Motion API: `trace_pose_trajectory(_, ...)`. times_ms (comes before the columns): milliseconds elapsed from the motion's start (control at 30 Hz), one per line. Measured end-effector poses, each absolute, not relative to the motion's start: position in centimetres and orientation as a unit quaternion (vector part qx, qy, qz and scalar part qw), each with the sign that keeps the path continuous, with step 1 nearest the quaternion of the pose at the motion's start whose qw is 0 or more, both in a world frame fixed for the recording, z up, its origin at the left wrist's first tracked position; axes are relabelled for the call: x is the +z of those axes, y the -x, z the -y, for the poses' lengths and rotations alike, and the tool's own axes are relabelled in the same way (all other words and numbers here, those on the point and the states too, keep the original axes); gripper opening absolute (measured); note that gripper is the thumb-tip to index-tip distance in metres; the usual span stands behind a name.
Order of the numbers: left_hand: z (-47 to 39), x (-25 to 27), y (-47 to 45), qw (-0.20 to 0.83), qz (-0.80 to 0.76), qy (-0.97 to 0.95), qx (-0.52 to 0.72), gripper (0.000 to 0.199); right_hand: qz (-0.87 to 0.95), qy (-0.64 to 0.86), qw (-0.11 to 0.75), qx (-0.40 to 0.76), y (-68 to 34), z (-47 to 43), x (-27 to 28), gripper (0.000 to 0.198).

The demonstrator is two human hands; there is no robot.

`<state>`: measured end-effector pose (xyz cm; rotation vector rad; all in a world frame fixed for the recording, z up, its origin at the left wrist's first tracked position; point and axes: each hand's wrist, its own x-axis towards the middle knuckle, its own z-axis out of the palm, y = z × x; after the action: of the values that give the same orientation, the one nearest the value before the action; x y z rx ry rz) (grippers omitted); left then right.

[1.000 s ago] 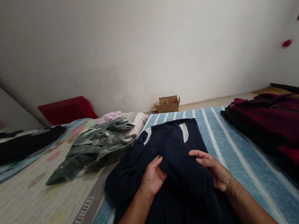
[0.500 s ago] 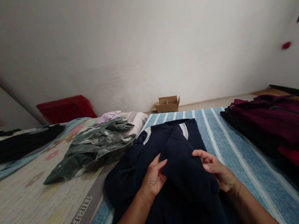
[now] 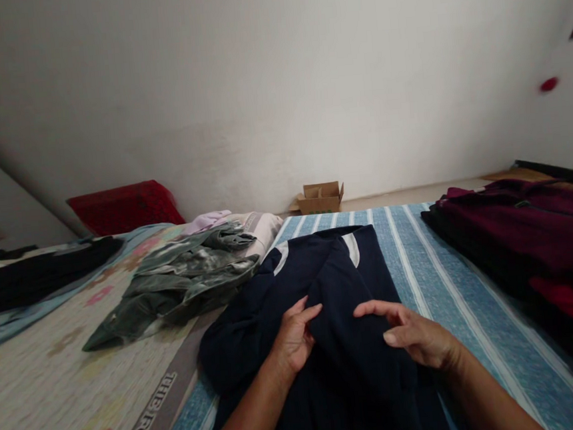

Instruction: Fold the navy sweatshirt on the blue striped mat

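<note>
A navy long-sleeved top (image 3: 292, 281) with white shoulder bands lies on the blue striped sheet, one sleeve (image 3: 344, 303) folded in over its body. My left hand (image 3: 294, 335) is closed at the inner edge of that sleeve, thumb and fingers on the cloth; some of its fingers are hidden beneath the fabric. Over the sleeve's right side is my right hand (image 3: 417, 337), open, with index finger and thumb apart and nothing pinched between them. The lower part of the top runs out of the frame between my forearms.
Crumpled grey-green clothing (image 3: 181, 278) lies left on a floral bedcover (image 3: 58, 355). Dark clothes (image 3: 36, 277) are at far left. Maroon and black clothes (image 3: 523, 228) are piled right. A cardboard box (image 3: 319, 202) and a red box-shaped thing (image 3: 125, 209) stand by the wall.
My right hand has let go of the sleeve's right edge and spread its thumb and index finger, moving slightly left over the cloth. The left hand has barely moved.
</note>
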<state>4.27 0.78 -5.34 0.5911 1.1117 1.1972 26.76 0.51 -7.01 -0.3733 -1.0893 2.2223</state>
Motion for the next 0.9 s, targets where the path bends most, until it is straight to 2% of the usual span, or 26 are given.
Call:
trace_pose_trajectory(67,-0.8,-5.3,-4.3,0.635,-0.500,-0.262,0.528,0.045,0.437,0.161,0.291,0.836,-26.8,-0.6,-7.2,0.061)
trace_pose_trajectory(200,-0.9,-5.1,-4.4,0.628,-0.509,-0.221,0.546,0.041,0.448,0.180,0.308,0.820,-26.9,-0.8,-7.2,0.056)
trace_pose_trajectory(400,-0.3,-4.0,-4.7,0.699,-0.437,-0.158,0.544,0.028,0.408,0.175,0.319,0.837,-26.7,-1.1,-7.2,0.049)
trace_pose_trajectory(600,0.3,-3.3,-4.9,0.726,-0.407,-0.145,0.535,0.032,0.379,0.144,0.349,0.845,-26.3,-1.0,-7.0,0.052)
trace_pose_trajectory(900,-1.0,-4.7,-5.4,0.606,-0.535,-0.119,0.577,0.056,0.361,0.125,0.369,0.848,-26.4,-0.8,-6.9,0.050)
